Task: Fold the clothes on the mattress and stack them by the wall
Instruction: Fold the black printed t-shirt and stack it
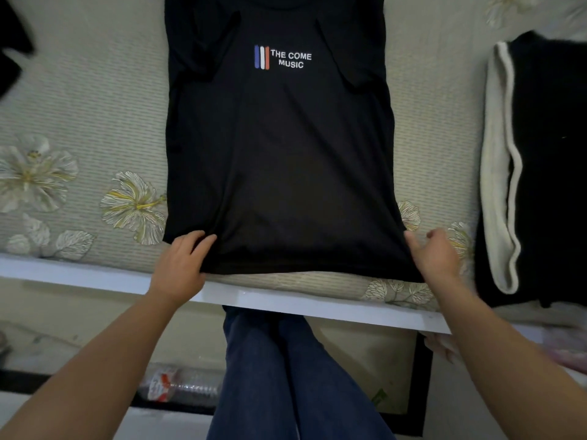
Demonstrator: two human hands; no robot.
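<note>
At nine o'clock, we are seeing a dark garment [12,49] lying loose on the flowered mattress [95,122], apparently awaiting its turn. At seven o'clock our left hand [182,262] is pinching the hem corner of the black T-shirt [279,160], thumb tucked under, fingers on top. The shirt is lying flat at centre, sleeves already turned in, printed side up, narrowed for a lengthwise fold. At five o'clock our right hand [433,255] is gripping the opposite hem corner, fingers curled, so both corners can lift together toward twelve o'clock. At three o'clock, a folded stack of black and cream clothes [533,160] is sitting, we judge, as the finished pile.
</note>
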